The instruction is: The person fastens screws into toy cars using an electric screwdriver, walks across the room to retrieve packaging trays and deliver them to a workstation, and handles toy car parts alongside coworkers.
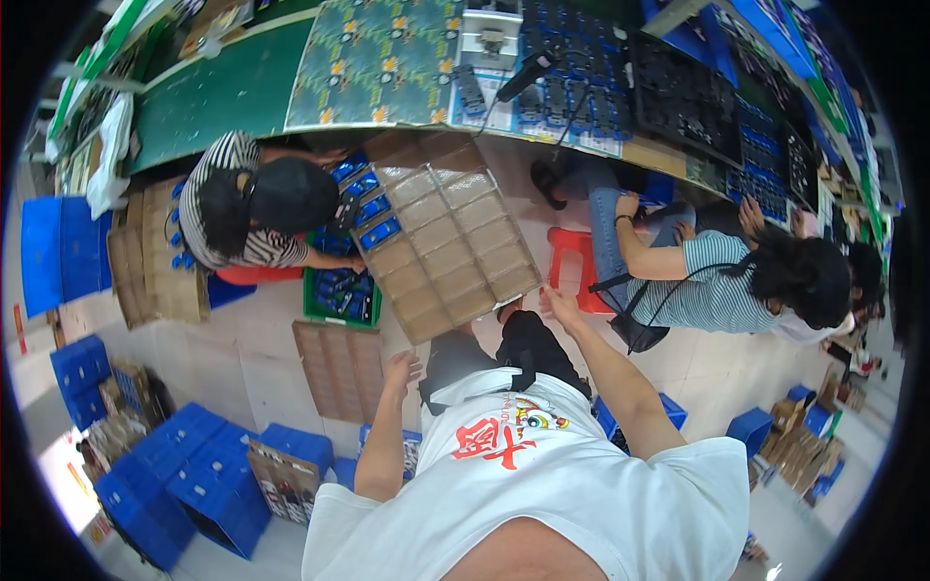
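Note:
A large brown cardboard tray [441, 254] divided into compartments lies in front of me, slanting from the bench edge toward my legs. Several blue car-shaped pieces [373, 205] sit in compartments along its far left side; the other visible compartments hold none. My right hand [560, 305] is beside the tray's near right corner, its fingers apart and holding nothing. Below the near left corner hangs my left hand [400, 371], fingers loosely bent and apart, with nothing in it. Whether the right fingertips touch the tray, I cannot tell.
At left a person in a striped top [228, 208] reaches to the tray beside a green crate [341, 321] of blue pieces. A red stool [572, 266] and a seated person [712, 276] are right. Behind runs the green bench [218, 107]. Blue bins [218, 484] stand lower left.

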The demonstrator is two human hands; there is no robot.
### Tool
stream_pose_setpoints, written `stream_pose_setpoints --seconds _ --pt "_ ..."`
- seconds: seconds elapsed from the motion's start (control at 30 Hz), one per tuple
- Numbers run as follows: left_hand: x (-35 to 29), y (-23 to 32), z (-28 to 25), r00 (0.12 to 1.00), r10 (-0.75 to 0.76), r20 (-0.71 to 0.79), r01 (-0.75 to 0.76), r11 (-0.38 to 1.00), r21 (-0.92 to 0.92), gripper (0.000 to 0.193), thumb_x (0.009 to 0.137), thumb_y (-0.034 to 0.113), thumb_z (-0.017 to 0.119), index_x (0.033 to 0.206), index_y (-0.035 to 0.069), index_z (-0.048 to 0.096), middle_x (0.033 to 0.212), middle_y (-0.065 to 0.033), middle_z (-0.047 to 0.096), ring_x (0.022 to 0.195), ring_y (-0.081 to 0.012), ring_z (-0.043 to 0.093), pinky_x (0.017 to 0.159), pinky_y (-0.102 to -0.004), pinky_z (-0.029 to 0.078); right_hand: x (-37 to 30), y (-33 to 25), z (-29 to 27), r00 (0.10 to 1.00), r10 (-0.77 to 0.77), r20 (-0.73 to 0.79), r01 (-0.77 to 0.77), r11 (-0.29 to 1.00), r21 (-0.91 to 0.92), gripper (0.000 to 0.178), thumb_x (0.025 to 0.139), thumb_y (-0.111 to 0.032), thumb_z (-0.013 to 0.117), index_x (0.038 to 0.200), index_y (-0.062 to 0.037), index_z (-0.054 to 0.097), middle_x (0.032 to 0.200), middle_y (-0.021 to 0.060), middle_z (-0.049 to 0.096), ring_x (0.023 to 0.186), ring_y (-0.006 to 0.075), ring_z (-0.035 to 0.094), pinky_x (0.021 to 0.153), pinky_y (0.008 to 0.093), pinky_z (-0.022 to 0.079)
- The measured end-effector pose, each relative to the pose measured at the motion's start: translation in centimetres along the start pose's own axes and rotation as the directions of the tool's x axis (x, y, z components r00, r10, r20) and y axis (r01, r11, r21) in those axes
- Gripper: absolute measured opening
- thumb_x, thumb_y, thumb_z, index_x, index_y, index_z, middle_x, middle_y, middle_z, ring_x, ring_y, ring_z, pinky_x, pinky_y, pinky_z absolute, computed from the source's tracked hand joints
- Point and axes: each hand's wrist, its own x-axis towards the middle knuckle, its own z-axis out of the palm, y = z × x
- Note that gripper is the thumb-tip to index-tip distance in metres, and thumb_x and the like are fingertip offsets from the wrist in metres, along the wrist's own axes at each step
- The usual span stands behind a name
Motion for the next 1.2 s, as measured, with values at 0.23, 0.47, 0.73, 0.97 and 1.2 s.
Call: stream_pose_setpoints --seconds 0.23,0.47,0.73,0.97,1.2 --pt "0.2 2.6 -2.9 0.999 -0.036 -0.022 0.038 0.992 0.12 0.042 0.093 0.027 0.062 0.127 0.003 0.055 0.114 -0.0141 0.065 0.097 -0.0256 0.066 0.08 -0.0371 0.052 4.6 -14.4 1.9 0.919 -0.339 -0.201 0.379 0.901 0.213 0.039 0.096 -0.038 0.06 0.093 -0.0007 0.069 0.08 0.0061 0.069 0.068 0.0142 0.065 0.059 0.0268 0.052" --pt "-1.9 1.0 -3.8 0.985 -0.099 -0.141 0.112 0.99 0.085 0.03 0.093 0.026 0.063 0.112 0.004 0.061 0.095 -0.0109 0.067 0.077 -0.0195 0.065 0.062 -0.0304 0.051 10.6 -24.2 3.8 0.927 -0.262 -0.27 0.375 0.683 0.627 0.029 0.096 -0.029 0.061 0.099 -0.0007 0.064 0.085 0.0095 0.069 0.064 0.0147 0.065 0.054 0.026 0.053" --pt "-5.3 -3.8 -0.2 0.968 -0.149 -0.2 0.141 0.989 -0.055 0.02 0.09 0.024 0.067 0.094 0.004 0.066 0.078 -0.0034 0.063 0.069 -0.0134 0.059 0.06 -0.0277 0.047 14.5 -30.3 4.8 0.909 -0.208 -0.361 0.417 0.474 0.776 0.034 0.095 -0.029 0.063 0.109 0.0009 0.057 0.088 0.0134 0.068 0.059 0.019 0.066 0.048 0.0284 0.054" --pt "-7.0 -1.9 5.5 0.96 -0.186 -0.207 0.189 0.982 -0.005 0.031 0.09 0.025 0.068 0.107 -0.001 0.068 0.095 -0.0078 0.07 0.084 -0.016 0.065 0.074 -0.0272 0.05 15.1 -33.3 4.7 0.923 -0.068 -0.378 0.356 0.519 0.777 0.046 0.086 -0.035 0.074 0.104 0.0022 0.054 0.084 0.0165 0.067 0.054 0.0214 0.067 0.043 0.0294 0.054" --pt "-5.8 -0.9 5.9 0.967 -0.193 -0.165 0.174 0.977 -0.123 0.034 0.091 0.025 0.067 0.112 -0.001 0.066 0.095 -0.0084 0.07 0.083 -0.0161 0.065 0.074 -0.0267 0.05 15.8 -36.1 5.4 0.92 0.025 -0.392 0.326 0.506 0.798 0.048 0.077 -0.026 0.083 0.1 0.0056 0.055 0.078 0.0152 0.067 0.055 0.0232 0.068 0.042 0.0304 0.053"
